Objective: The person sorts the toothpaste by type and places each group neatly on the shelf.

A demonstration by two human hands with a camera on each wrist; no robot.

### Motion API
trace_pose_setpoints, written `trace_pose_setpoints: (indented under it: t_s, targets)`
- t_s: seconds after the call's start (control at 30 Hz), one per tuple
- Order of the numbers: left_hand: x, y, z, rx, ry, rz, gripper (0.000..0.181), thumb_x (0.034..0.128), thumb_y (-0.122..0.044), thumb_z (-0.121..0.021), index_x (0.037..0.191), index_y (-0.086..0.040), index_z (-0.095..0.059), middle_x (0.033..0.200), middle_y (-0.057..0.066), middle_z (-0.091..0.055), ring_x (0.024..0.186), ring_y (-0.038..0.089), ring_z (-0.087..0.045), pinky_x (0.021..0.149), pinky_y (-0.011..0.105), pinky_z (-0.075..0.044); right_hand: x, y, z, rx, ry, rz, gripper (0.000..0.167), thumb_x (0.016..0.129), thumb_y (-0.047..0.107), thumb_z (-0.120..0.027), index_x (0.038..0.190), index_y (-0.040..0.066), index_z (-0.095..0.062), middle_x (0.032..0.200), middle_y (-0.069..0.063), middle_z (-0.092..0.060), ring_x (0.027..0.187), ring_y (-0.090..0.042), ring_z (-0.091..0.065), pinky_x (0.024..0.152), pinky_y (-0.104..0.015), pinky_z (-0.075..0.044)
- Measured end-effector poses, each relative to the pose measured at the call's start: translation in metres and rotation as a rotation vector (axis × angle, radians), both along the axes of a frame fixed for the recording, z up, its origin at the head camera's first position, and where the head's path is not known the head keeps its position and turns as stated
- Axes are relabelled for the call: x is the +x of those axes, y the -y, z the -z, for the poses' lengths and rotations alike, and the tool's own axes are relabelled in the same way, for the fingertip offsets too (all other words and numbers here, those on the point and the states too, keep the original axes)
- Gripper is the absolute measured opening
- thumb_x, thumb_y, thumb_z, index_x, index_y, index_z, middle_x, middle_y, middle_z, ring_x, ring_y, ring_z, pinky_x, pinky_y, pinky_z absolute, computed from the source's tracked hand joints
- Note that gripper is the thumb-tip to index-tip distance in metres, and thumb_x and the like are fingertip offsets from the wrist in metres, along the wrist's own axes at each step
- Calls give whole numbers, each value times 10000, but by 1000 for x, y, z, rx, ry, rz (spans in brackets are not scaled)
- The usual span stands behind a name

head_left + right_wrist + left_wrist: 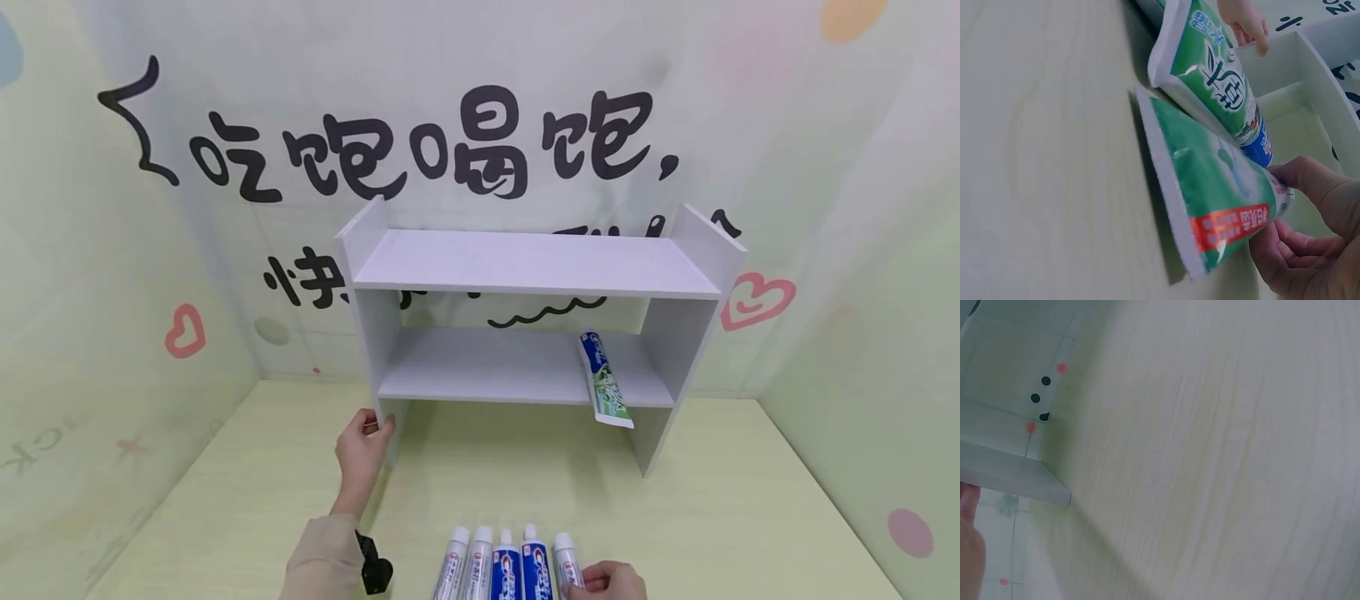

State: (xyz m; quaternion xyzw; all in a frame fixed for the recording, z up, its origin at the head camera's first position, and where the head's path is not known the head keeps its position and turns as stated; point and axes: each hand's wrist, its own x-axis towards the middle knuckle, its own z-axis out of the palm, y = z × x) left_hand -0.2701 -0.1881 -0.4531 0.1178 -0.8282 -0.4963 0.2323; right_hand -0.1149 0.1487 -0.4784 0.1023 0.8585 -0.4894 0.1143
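Note:
A white two-tier shelf (517, 367) stands on the table. My left hand (362, 454) grips the lower edge of its left side panel; the left wrist view shows part of that hand (970, 550) at the panel (1016, 478). One blue and green toothpaste tube (604, 379) lies on the middle board, its flat end sticking out over the front edge. At the front, my right hand (611, 581) pinches the rightmost tube (568, 567) of a row near its cap end. In the right wrist view, fingers and thumb of the hand (1316, 231) hold this green-ended tube (1210, 187).
Several other tubes lie side by side left of the held one, including two white ones (452, 567) and two blue ones (536, 571). A black object (375, 571) is beside my left sleeve. Printed walls (480, 50) enclose the table (225, 492) at the back and sides.

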Motion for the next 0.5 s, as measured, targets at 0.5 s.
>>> trace_pose_setpoints:
  t_s: [0.5]
  targets:
    - [1, -1, -1, -5, 3, -10, 164, 812, -172, -640, 876, -23, -614, 906, 164, -674, 828, 235, -645, 591, 148, -443, -13, -13, -16, -78, -66, 57, 350, 723, 187, -743, 889, -95, -619, 722, -66, -620, 647, -124, -558, 579, -253, -486]
